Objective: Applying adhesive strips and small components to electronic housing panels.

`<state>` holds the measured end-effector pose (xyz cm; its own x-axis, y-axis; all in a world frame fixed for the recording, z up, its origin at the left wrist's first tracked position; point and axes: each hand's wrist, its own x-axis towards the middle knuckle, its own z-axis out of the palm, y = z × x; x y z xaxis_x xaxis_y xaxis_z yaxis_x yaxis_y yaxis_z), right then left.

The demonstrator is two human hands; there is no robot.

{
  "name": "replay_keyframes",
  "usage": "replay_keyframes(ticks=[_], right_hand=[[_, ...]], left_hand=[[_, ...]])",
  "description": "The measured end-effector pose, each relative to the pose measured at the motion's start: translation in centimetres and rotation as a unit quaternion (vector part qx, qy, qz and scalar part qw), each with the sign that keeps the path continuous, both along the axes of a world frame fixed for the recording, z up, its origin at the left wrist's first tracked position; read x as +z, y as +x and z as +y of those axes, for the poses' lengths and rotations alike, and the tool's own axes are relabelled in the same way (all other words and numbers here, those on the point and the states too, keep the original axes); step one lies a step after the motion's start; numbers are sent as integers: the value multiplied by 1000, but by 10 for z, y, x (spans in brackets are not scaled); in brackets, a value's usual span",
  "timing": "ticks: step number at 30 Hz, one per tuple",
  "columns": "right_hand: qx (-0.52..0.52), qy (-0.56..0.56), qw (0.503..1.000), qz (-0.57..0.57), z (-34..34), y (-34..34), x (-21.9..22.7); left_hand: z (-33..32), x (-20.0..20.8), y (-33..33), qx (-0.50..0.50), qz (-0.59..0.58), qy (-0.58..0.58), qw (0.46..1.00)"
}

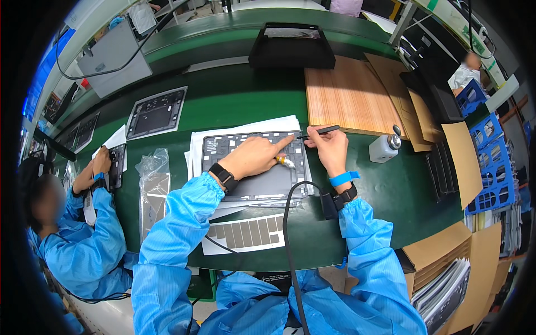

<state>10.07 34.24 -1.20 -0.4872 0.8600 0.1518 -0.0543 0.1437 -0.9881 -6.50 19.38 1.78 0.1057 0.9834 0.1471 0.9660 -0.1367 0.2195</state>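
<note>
A dark grey device housing panel [254, 187], dotted with small light patches, lies on white sheets in front of me. My left hand [251, 156] rests on it, index finger stretched out to its upper right edge. By the thumb is a white, yellow-edged wrap [286, 162]; whether it is worn or held is unclear. My right hand [330, 149] pinches slim black tweezers [325, 130], their tips at the panel's upper right corner, close to my left fingertip. Nearer me lies a white sheet of grey rectangular stickers [245, 233].
A white pump bottle [384, 148] stands right of my hand, before a wooden board [346, 97]. A black tray [291, 47] sits behind. Left are a clear plastic bag [153, 187] and another panel [156, 113]. A co-worker [84, 240] works at far left. A black cable [287, 234] hangs before me.
</note>
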Motion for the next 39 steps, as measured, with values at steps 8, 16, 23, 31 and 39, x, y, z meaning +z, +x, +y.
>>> replay_keyframes(ticks=[8,16,23,31,39], right_hand=[[-20,26,999,-19,-1,0,-1],[-113,103,987,48,3,8,17],[-92,430,891,-113,-5,31,26],[110,516,808,-261,-17,28,21],[69,459,851,-245,-25,23,13]], left_hand=[[4,-2,-1,-7,47,6,999],[9,4,-3,-12,71,-16,997],[-9,8,2,20,28,-13,999],[-116,53,-40,273,-78,78,956],[-148,-13,-55,406,-53,39,911]])
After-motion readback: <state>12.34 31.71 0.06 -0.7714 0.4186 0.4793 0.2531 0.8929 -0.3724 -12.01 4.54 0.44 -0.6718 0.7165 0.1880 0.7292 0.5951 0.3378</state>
